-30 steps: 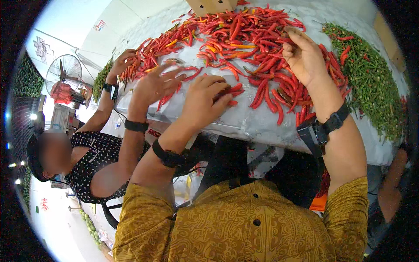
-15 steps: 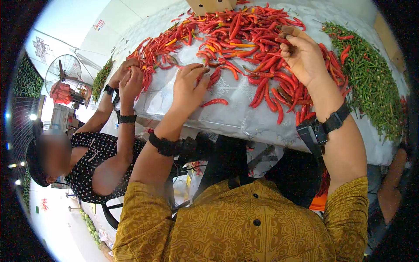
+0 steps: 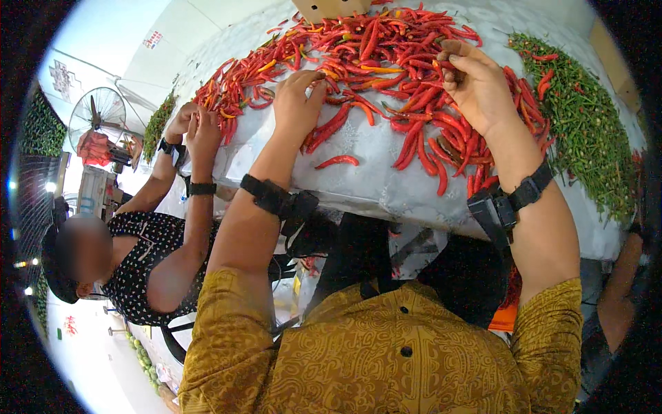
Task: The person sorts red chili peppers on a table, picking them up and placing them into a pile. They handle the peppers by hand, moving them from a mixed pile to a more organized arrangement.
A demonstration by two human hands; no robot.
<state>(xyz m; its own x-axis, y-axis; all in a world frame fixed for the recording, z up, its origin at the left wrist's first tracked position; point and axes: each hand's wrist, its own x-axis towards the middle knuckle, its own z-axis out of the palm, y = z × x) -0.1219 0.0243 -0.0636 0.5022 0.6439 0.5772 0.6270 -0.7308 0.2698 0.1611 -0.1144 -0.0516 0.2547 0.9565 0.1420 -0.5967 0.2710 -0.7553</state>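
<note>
Red chillies (image 3: 414,62) lie in a broad heap on a table with a pale patterned plastic cover (image 3: 372,162). My left hand (image 3: 296,103) hovers at the heap's near left part, fingers loosely bent, the thumb apart from them; no chilli shows in it. Below its fingertips lies a small bunch of red chillies (image 3: 329,129), and one single chilli (image 3: 337,161) lies closer to me. Over the right part of the heap, my right hand (image 3: 479,86) is turned partly palm up, its darkened fingertips drawn together. What they pinch, if anything, blends into the red behind.
Green stems (image 3: 583,117) make a long pile at the table's right side. A cardboard box (image 3: 331,8) stands at the far edge. On my left a person (image 3: 155,255) works at the chillies with both hands, near a fan (image 3: 96,114). Another person's arm (image 3: 620,283) shows at right.
My left hand has moved up and slightly left, away from the small bunch of chillies and toward the heap. My right hand has stayed nearly in place.
</note>
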